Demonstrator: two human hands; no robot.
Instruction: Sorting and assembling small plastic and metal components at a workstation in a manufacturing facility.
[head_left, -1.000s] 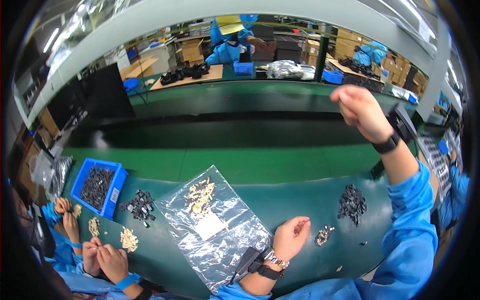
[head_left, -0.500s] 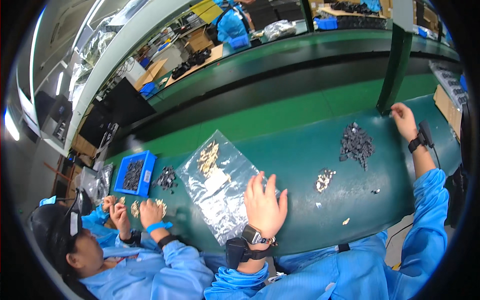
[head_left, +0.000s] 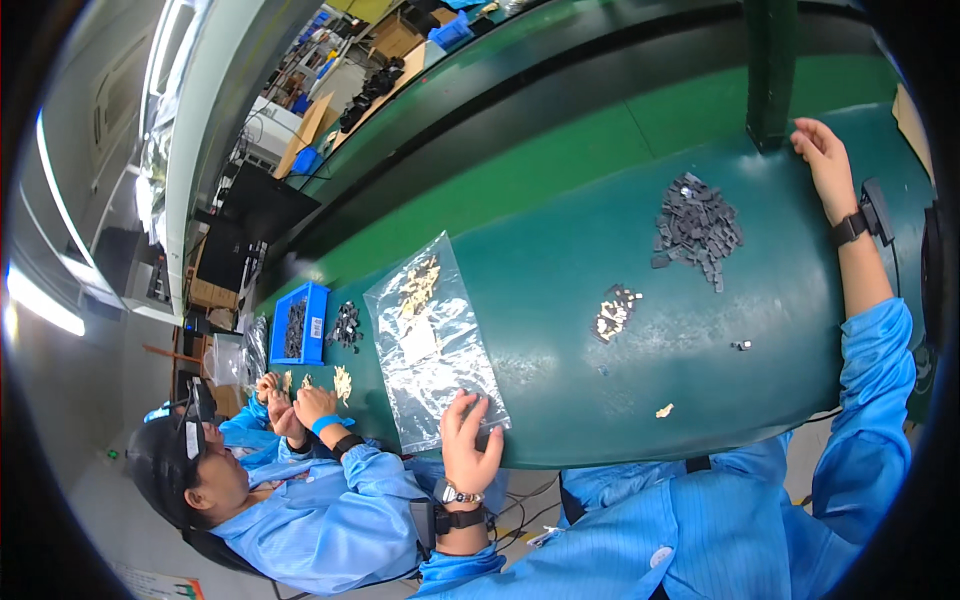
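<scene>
My left hand (head_left: 470, 448) rests, fingers spread, on the near right corner of a clear plastic bag (head_left: 455, 375). Inside the bag are small cream-coloured pieces (head_left: 418, 290) and a white label (head_left: 420, 342). Off to the far right my right hand (head_left: 824, 165) is raised beside the foot of a green post (head_left: 768, 90). Its fingers are curled together; whether something small sits between the tips cannot be made out. A heap of small black pieces (head_left: 697, 228) lies left of that hand. Nearer are a small pile of cream and dark pieces (head_left: 614, 314) and a few loose bits (head_left: 741, 345).
To my left a co-worker (head_left: 270, 500) in blue handles small cream piles (head_left: 342, 384). A blue bin (head_left: 313, 325) of black pieces and a small black pile (head_left: 345, 325) stand beyond those hands. A conveyor (head_left: 540, 80) runs behind the green table (head_left: 560, 400).
My view has tilted and shifted. My left hand has drawn nearer to me along the bag, toward its near edge. My right hand stays by the post, fingers still curled.
</scene>
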